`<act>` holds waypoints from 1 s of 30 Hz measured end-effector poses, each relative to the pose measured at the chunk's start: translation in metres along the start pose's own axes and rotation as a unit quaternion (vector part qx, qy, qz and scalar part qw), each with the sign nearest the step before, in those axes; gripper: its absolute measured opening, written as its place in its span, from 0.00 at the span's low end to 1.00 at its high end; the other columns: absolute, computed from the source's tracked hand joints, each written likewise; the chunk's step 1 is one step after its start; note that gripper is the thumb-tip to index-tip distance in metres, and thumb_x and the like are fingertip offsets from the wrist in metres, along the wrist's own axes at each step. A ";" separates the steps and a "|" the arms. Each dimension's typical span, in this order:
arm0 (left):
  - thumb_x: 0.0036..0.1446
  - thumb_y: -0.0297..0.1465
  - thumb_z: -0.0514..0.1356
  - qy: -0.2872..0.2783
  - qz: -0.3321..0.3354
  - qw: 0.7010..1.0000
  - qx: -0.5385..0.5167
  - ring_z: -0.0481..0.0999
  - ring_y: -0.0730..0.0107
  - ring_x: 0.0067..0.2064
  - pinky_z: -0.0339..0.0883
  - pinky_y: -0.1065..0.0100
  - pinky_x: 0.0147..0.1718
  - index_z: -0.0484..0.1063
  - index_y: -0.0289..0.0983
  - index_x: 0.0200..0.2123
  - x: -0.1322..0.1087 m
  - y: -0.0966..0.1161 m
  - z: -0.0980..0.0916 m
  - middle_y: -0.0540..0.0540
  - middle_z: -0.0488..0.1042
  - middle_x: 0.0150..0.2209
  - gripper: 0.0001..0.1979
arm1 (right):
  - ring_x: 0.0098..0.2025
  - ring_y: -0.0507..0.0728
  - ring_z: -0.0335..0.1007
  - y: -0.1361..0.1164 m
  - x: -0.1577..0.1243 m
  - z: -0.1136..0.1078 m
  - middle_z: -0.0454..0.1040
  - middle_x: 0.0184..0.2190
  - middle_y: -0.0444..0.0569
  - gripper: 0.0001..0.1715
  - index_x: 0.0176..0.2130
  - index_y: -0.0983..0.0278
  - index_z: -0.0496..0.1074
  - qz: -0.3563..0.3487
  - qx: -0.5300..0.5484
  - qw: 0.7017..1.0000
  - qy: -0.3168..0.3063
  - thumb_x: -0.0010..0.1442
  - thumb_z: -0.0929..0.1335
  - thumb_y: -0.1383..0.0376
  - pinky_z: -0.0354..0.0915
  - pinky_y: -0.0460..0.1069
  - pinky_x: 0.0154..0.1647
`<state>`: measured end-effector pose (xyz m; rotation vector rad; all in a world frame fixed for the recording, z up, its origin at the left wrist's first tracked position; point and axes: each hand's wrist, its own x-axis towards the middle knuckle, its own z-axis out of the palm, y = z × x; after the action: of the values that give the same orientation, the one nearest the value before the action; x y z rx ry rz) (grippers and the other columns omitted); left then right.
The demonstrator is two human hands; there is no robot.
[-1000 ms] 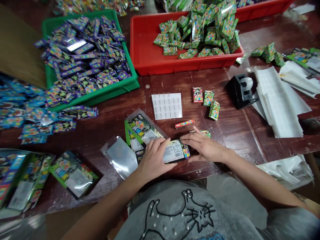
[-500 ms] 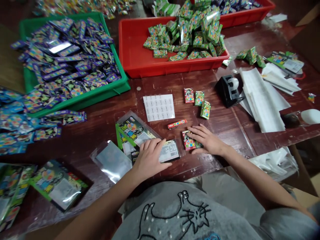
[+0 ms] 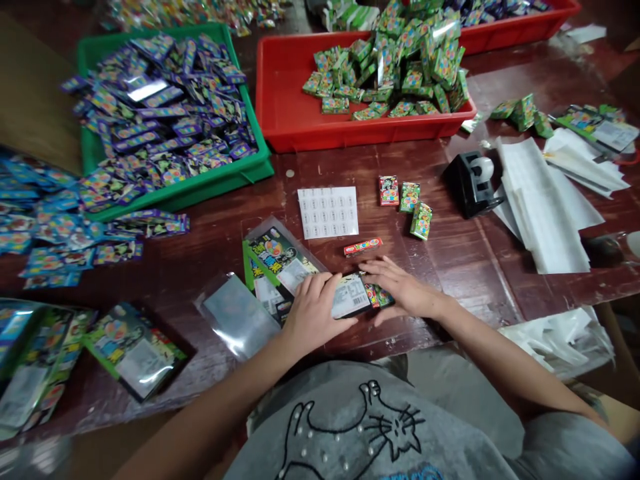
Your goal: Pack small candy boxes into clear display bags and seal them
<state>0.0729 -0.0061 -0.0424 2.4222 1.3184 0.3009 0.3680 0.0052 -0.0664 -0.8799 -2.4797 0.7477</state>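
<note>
My left hand (image 3: 317, 310) is closed over a flat printed packet (image 3: 351, 297) with a barcode label and black edge. Against the packet's right end, my right hand (image 3: 403, 287) grips small candy boxes (image 3: 379, 295), red and green, partly hidden under the fingers. Just beyond lies a red stick-shaped box (image 3: 363, 247). Two green-and-black printed sleeves (image 3: 275, 257) lie to the left of the packet, beside a clear plastic sleeve (image 3: 240, 317). Farther off are a small red box (image 3: 389, 191) and two small green boxes (image 3: 410, 197).
A white sticker sheet (image 3: 329, 212) lies mid-table; a black tape dispenser (image 3: 473, 183) stands right, by white paper sheets (image 3: 540, 207). Behind are a green tray (image 3: 260, 163) of purple packets and a red tray (image 3: 285, 87) of green boxes. Filled packs (image 3: 135, 353) lie at left.
My right hand has moved left, bringing the small candy boxes up against the packet's right end. My left hand stays on the packet. The view has shifted slightly.
</note>
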 end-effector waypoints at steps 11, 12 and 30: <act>0.48 0.44 0.78 -0.045 0.022 0.998 0.023 0.72 0.39 0.59 0.67 0.42 0.59 0.67 0.38 0.66 0.007 0.002 -0.004 0.34 0.73 0.59 0.45 | 0.72 0.69 0.66 0.007 -0.011 -0.014 0.74 0.67 0.62 0.55 0.74 0.62 0.58 0.051 0.027 0.998 -0.021 0.59 0.79 0.51 0.33 0.78 0.79; 0.48 0.44 0.78 -0.048 0.026 0.998 0.016 0.73 0.39 0.59 0.67 0.42 0.59 0.67 0.38 0.66 0.007 0.002 -0.005 0.34 0.73 0.59 0.45 | 0.72 0.68 0.67 0.007 -0.008 -0.014 0.74 0.67 0.61 0.54 0.74 0.61 0.59 0.047 0.038 0.998 -0.023 0.59 0.79 0.51 0.32 0.78 0.79; 0.46 0.40 0.78 0.017 -0.063 0.997 -0.041 0.76 0.36 0.62 0.70 0.40 0.62 0.64 0.35 0.68 0.013 0.021 -0.028 0.31 0.75 0.62 0.48 | 0.70 0.67 0.69 -0.014 0.028 -0.062 0.73 0.67 0.60 0.50 0.75 0.60 0.59 -0.005 -0.009 1.000 0.002 0.63 0.78 0.56 0.40 0.75 0.80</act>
<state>0.0865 0.0006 -0.0074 2.2652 1.4378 0.3566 0.3738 0.0359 -0.0045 -0.8745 -2.4891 0.7219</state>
